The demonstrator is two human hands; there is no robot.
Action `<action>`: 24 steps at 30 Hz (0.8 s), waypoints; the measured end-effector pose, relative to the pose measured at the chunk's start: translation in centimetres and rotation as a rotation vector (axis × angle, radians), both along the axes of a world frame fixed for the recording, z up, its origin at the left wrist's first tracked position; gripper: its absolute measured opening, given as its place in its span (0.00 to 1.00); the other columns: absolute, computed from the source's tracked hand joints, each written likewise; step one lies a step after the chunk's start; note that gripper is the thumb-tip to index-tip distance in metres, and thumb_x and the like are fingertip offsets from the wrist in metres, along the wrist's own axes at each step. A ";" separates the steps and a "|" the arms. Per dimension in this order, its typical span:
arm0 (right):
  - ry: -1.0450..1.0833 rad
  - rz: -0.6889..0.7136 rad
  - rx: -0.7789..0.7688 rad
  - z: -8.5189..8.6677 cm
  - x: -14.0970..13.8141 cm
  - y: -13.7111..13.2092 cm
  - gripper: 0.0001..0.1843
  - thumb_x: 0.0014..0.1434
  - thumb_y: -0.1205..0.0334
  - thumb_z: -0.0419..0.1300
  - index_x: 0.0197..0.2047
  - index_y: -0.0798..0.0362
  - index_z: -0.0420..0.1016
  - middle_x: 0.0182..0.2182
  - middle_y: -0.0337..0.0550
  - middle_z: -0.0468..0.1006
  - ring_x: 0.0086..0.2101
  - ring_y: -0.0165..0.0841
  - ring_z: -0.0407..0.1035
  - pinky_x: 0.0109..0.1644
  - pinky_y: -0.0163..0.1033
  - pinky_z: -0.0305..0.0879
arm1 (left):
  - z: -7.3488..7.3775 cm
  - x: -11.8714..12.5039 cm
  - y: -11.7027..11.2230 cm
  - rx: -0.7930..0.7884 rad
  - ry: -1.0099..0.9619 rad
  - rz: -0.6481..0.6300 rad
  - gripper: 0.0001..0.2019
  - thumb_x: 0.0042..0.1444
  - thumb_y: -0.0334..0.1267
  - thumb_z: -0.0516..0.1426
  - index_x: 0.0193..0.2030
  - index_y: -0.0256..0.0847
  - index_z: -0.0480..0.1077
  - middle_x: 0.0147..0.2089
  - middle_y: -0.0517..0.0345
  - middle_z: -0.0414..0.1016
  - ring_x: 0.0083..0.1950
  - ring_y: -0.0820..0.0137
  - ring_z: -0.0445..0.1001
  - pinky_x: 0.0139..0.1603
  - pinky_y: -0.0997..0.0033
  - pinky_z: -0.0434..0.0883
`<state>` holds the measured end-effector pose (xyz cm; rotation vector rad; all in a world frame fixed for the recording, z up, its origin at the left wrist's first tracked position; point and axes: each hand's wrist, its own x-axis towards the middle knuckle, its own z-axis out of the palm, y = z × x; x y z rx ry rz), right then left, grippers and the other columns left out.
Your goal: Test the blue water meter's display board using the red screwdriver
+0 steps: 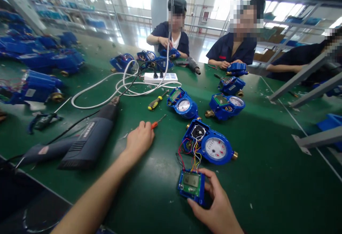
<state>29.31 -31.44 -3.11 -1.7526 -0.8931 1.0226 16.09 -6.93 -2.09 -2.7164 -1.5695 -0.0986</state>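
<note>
My left hand [140, 139] is closed round the handle of an orange screwdriver [155, 124], its thin shaft pointing up and right just above the green bench. In my right hand [213, 203] I grip a blue display module [191, 183] by its right side, thumb at the lower edge. The module has a small LCD and a green circuit board facing up. Several coloured wires [196, 154] run from it to an opened blue water meter [215, 148], which lies just beyond with its round white dial up and brass fittings at its ends.
Two more blue meters [184, 105] [227, 106] lie beyond. A yellow-black screwdriver [155, 103], a white power strip [160, 78] with looped cable and a heat gun [91, 138] are to the left. Cutters [44, 121] and piled meters [40, 84] lie far left. Co-workers sit opposite; metal struts [320, 138] stand right.
</note>
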 end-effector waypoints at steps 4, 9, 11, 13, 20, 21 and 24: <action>-0.238 0.055 -0.057 0.6 0.5 -0.5 0.34 0.44 0.63 0.62 0.54 0.50 0.54 0.47 0.50 0.72 0.42 0.43 0.71 0.48 0.49 0.67 | 0.7 -4.3 -4.2 -0.187 0.046 -0.064 0.11 0.59 0.43 0.43 0.39 0.41 0.61 0.36 0.54 0.70 0.32 0.59 0.73 0.28 0.62 0.68; -0.332 0.016 -0.035 0.9 0.4 -1.2 0.31 0.42 0.63 0.61 0.51 0.50 0.59 0.45 0.48 0.72 0.43 0.45 0.69 0.49 0.48 0.66 | -0.3 -9.2 -8.0 -0.318 -0.203 -0.311 0.13 0.58 0.43 0.47 0.51 0.51 0.57 0.44 0.61 0.72 0.37 0.69 0.74 0.36 0.70 0.70; -0.394 0.003 -0.038 0.7 0.1 -1.4 0.31 0.40 0.63 0.60 0.50 0.50 0.60 0.45 0.48 0.70 0.44 0.46 0.68 0.51 0.48 0.64 | -0.5 -10.0 -9.0 -0.346 -0.305 -0.389 0.14 0.57 0.41 0.49 0.51 0.51 0.57 0.42 0.62 0.73 0.36 0.72 0.74 0.34 0.76 0.70; -0.453 0.000 -0.032 0.4 -0.2 -1.5 0.31 0.39 0.64 0.60 0.49 0.49 0.59 0.46 0.48 0.69 0.45 0.46 0.66 0.51 0.47 0.62 | -0.6 -10.3 -9.8 -0.379 -0.347 -0.398 0.13 0.57 0.40 0.49 0.49 0.50 0.58 0.39 0.63 0.73 0.35 0.73 0.74 0.33 0.77 0.70; -0.468 -0.053 -0.017 -0.4 -1.5 -1.1 0.27 0.45 0.59 0.56 0.49 0.46 0.53 0.47 0.47 0.60 0.47 0.46 0.60 0.49 0.47 0.59 | -2.0 -10.7 -11.0 -0.294 -0.311 -0.594 0.20 0.57 0.37 0.48 0.56 0.41 0.55 0.38 0.54 0.73 0.32 0.68 0.73 0.27 0.74 0.72; -0.445 -0.079 -0.020 -0.5 -1.7 -1.1 0.26 0.46 0.57 0.56 0.49 0.46 0.52 0.48 0.48 0.59 0.48 0.47 0.59 0.48 0.47 0.59 | -2.2 -10.6 -11.1 -0.287 -0.287 -0.617 0.21 0.58 0.37 0.48 0.58 0.42 0.54 0.36 0.55 0.72 0.29 0.69 0.72 0.24 0.74 0.71; -0.425 -0.160 -0.052 -1.0 -2.0 -1.3 0.29 0.48 0.42 0.56 0.48 0.45 0.52 0.48 0.50 0.57 0.49 0.52 0.57 0.47 0.51 0.58 | -2.6 -10.4 -11.3 -0.280 -0.217 -0.690 0.22 0.59 0.36 0.47 0.61 0.46 0.53 0.29 0.60 0.67 0.21 0.73 0.67 0.17 0.74 0.67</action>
